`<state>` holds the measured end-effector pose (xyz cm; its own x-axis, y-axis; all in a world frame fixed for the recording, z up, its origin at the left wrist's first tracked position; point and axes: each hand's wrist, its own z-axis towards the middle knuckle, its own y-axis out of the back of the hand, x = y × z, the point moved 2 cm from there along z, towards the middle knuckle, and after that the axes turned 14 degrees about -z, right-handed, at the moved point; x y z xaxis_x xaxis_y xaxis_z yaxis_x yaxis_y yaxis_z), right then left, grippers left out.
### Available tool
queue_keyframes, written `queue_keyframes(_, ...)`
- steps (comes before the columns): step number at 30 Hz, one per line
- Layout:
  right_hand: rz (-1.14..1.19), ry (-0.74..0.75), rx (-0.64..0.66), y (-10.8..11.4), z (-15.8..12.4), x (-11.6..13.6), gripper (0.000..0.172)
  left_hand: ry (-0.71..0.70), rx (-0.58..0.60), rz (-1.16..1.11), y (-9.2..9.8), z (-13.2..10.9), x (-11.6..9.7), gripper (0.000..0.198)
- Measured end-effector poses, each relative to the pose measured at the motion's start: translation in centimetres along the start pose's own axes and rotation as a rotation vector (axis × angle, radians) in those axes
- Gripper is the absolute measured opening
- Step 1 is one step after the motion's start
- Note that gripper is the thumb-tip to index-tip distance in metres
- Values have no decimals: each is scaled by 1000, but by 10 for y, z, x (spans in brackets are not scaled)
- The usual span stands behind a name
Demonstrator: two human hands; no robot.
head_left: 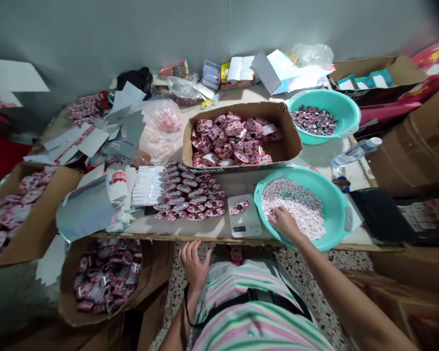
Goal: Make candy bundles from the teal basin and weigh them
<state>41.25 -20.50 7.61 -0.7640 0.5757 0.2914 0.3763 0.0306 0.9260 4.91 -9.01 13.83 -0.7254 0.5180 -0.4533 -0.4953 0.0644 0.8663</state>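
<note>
— Carton (40, 229) at the far left, what's in it?
— Printed pieces (29, 195) in red, pink and white, and the lower box (68, 297) beside it holds similar ones
— Next along the bench (234, 180)?
— Silvery sheet (84, 209), then a lined white card (146, 187), then rows of oval pieces (190, 195) packed close together
— And the left hand (194, 265)?
— At the bench's front edge, below those rows; its grip is apart, thumb well away from the fingers
— What stands behind?
— A long cardboard tray (289, 126), heaped with more printed pieces
— Then the scale (246, 226)?
— It's between the rows and the near basin (336, 209), with a single oval piece (239, 207) lying on it
— Where are the small white pieces (300, 202)?
— Inside that near basin, mostly over its left and middle
— Is the right hand (287, 224) in there?
— Yes, its fingertips are at the white pieces; I cannot tell whether that grip is clamped on any
— Farther right?
— A far basin (344, 105) of dark round pieces (314, 121), a clear bottle (356, 150), and a black case (382, 214)
</note>
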Motion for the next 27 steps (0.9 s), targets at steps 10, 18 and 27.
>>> queue_keyframes(10, 130, 68, 137, -1, -3, -2, 24, -38, -62, -51, -24, -44, -15, 34)
queue_keyframes(18, 423, -24, 62, -7, -14, -9, 31, -71, -93, -62, -32, -34, -24, 33)
queue_keyframes(27, 1276, -245, 215, 29, -21, -20, 34, -30, -75, -80, -26, -35, -28, 27)
